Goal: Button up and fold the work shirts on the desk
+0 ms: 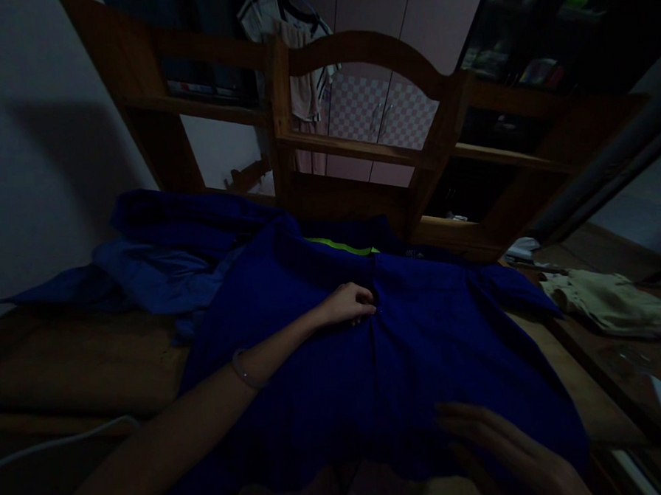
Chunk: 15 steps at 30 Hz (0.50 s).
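Observation:
A dark blue shirt (402,347) lies spread flat on a wooden surface (82,364), with a yellow-green strip (341,245) at its collar. My left hand (349,304) reaches across it, fingers curled and pinched at the shirt's front placket near the chest. A pale bangle (244,370) sits on that wrist. My right hand (507,452) rests on the shirt's lower right part, fingers stretched out and flat; it is dim and slightly blurred.
More blue clothes (159,264) are heaped at the back left. A wooden headboard frame (359,150) stands behind. Beige cloth (610,299) lies on the floor at right. A white cable (69,438) runs along the left edge.

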Each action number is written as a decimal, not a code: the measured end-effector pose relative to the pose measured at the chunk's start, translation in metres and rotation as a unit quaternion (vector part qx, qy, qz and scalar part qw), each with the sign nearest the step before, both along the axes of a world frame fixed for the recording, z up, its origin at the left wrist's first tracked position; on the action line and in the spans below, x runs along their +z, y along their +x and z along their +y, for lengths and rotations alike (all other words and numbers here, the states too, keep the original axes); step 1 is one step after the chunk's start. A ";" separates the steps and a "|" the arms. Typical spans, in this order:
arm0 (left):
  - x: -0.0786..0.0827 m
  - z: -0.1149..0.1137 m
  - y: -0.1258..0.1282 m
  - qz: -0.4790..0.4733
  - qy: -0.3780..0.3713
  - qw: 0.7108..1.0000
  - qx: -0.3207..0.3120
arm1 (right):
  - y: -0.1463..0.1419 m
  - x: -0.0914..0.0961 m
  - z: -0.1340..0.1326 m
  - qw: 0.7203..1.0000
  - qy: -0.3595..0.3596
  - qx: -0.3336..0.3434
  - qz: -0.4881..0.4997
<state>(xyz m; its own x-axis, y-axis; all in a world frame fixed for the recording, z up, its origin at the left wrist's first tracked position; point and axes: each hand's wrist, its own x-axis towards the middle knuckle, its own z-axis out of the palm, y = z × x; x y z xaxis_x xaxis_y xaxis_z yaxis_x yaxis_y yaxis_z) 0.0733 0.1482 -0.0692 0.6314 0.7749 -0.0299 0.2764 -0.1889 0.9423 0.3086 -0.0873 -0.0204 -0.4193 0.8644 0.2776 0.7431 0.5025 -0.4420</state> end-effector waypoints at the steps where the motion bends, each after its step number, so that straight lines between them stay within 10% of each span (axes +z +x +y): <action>1: 0.001 0.000 0.000 0.001 0.001 1.000 0.001 | -0.007 -0.001 0.007 1.000 -0.002 -0.008 -0.004; 10: 0.007 -0.002 0.009 0.031 -0.010 0.998 0.044 | -0.059 -0.032 0.033 0.994 -0.023 -0.086 0.057; 15: 0.036 -0.030 0.001 0.099 0.058 0.983 0.144 | -0.057 -0.045 0.026 0.995 0.027 -0.080 0.053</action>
